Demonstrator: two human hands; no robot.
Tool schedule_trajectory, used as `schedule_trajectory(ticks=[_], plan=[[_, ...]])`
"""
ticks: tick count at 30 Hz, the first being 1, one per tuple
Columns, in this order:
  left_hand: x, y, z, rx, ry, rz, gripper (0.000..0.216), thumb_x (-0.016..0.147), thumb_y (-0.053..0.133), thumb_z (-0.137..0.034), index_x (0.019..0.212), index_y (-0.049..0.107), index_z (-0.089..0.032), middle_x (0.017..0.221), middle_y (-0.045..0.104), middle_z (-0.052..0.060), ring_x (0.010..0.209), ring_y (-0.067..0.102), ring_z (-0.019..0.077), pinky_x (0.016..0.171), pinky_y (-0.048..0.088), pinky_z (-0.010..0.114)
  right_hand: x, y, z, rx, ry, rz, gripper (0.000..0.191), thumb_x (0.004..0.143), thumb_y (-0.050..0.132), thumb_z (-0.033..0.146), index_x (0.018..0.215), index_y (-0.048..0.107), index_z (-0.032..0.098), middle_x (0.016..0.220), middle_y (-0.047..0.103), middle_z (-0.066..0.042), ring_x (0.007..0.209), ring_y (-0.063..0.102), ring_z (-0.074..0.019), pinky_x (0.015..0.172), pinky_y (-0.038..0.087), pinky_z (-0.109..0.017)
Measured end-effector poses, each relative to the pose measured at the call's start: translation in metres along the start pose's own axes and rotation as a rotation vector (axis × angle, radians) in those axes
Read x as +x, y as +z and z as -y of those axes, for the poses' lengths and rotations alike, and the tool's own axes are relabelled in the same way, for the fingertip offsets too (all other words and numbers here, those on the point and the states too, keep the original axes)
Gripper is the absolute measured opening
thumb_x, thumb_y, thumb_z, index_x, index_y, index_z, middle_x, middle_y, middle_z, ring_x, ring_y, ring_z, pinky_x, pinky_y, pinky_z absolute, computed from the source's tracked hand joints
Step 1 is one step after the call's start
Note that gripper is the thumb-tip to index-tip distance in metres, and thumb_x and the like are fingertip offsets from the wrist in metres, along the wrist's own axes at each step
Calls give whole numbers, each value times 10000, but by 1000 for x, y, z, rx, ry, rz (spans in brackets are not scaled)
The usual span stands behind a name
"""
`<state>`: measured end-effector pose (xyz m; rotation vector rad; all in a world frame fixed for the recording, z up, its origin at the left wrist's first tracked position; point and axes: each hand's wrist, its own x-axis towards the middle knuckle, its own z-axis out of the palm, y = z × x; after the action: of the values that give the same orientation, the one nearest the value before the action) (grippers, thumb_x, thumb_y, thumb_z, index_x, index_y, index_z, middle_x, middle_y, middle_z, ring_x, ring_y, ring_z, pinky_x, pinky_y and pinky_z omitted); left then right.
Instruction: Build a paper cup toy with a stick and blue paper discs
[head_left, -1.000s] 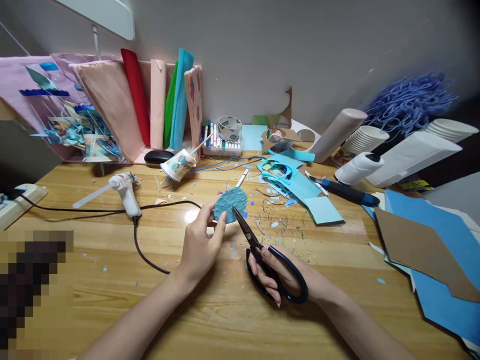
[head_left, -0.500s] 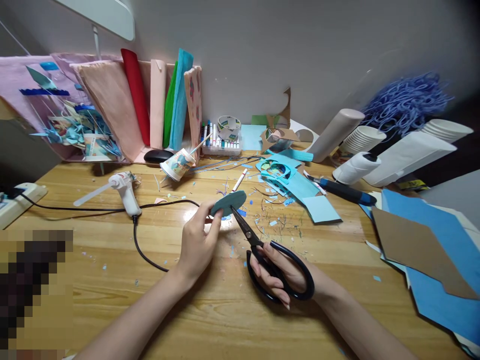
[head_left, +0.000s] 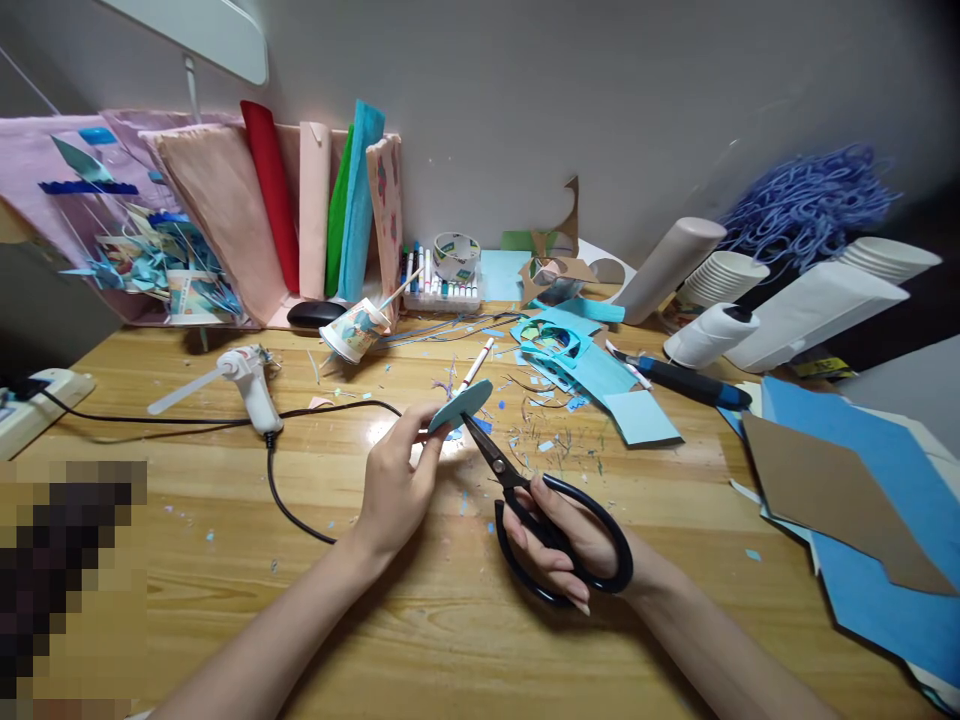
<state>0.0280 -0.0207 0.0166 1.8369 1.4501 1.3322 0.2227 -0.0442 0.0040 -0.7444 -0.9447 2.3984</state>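
Pinched at its left edge by my left hand (head_left: 397,485), a round blue-green disc (head_left: 463,402) is tilted above the table. My right hand (head_left: 559,545) grips black-handled scissors (head_left: 501,466), its fingers through the loops. The scissor tips touch the disc near its lower edge; whether they pierce it I cannot tell. Behind the disc lies a white marker (head_left: 478,365). A white glue gun (head_left: 255,390) with a long glue stick lies left of my left hand.
Light-blue paper offcuts (head_left: 600,370), small scraps and a blue-handled tool (head_left: 686,382) lie right of centre. Blue and brown sheets (head_left: 840,490) cover the right side. A decorated paper cup (head_left: 355,332) leans behind. The glue gun's black cord (head_left: 289,510) crosses the left side.
The disc has tipped and now looks narrower. The scissors and my right hand have shifted slightly right. My left hand keeps its pinch on the disc.
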Motion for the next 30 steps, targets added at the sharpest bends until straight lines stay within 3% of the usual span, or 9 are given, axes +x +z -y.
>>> schedule_trajectory(ticks=[4,9,15,19,23,26,30], plan=[[0,1,0,-14,-26,-5,135,863,467,-211,964,555,-227,909,645,14,858,611,146,764,486,256,2,0,1,101,35,18,539,779,455,658,689,530,133,354,371,103,203,317,-27,208,315,-116],[0,4,-2,-115,-106,-6,116,859,468,-226,951,539,-221,878,624,15,826,601,143,747,485,251,4,1,0,174,107,49,603,768,341,732,661,483,156,319,322,126,161,217,-21,171,261,-126],[-2,5,-3,-207,-131,-21,130,844,487,-215,965,533,-234,899,619,7,810,598,136,744,497,251,0,11,-1,-306,-57,-224,502,796,452,632,707,517,142,378,385,99,238,358,-30,253,332,-122],[-1,2,-3,-152,-97,-22,138,840,491,-186,958,543,-233,857,620,-6,778,598,124,732,486,234,-4,16,5,-497,-48,-350,461,783,491,611,733,504,153,428,376,101,273,335,-16,273,306,-115],[1,3,-5,-217,-202,-18,122,843,504,-245,956,539,-217,898,627,17,837,607,143,712,493,234,-4,12,5,-436,-64,-213,499,789,441,647,780,502,152,460,376,96,301,333,-18,299,338,-123],[3,4,-3,-223,-273,-24,142,847,500,-285,960,539,-208,922,632,29,819,605,142,645,490,214,-2,6,-2,-268,-94,-64,589,721,445,721,837,511,147,481,383,96,313,338,-21,307,369,-134],[10,-2,5,-57,-218,-229,135,833,529,-282,933,554,-194,822,609,0,695,580,104,615,472,198,-1,4,-6,40,-3,144,777,600,289,864,826,508,154,456,386,86,299,349,-43,274,366,-166]])
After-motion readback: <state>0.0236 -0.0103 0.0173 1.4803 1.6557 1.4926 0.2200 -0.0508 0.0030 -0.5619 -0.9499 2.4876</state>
